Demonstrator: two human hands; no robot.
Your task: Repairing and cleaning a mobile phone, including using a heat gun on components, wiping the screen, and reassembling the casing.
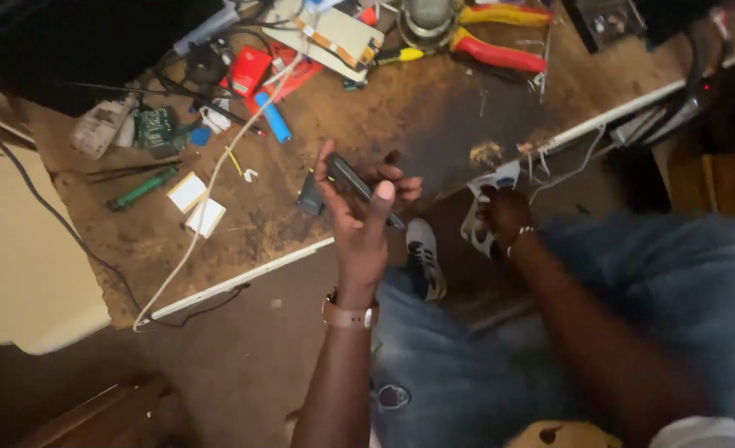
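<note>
The left hand [359, 220] is raised over the table [434, 108] edge, its grip clamped on a slim dark phone [359, 187] held tilted between thumb and fingers. The right hand [507, 214] is lower, just beside the table edge, its grip closed on a white cable [477, 220] that hangs there. On the table lie red pliers [500, 51], a blue cylinder [273, 117] and a green screwdriver [143, 188], well apart from both hands.

dim warm light, deep shadows at edges (soft motion blur throughout)
</note>
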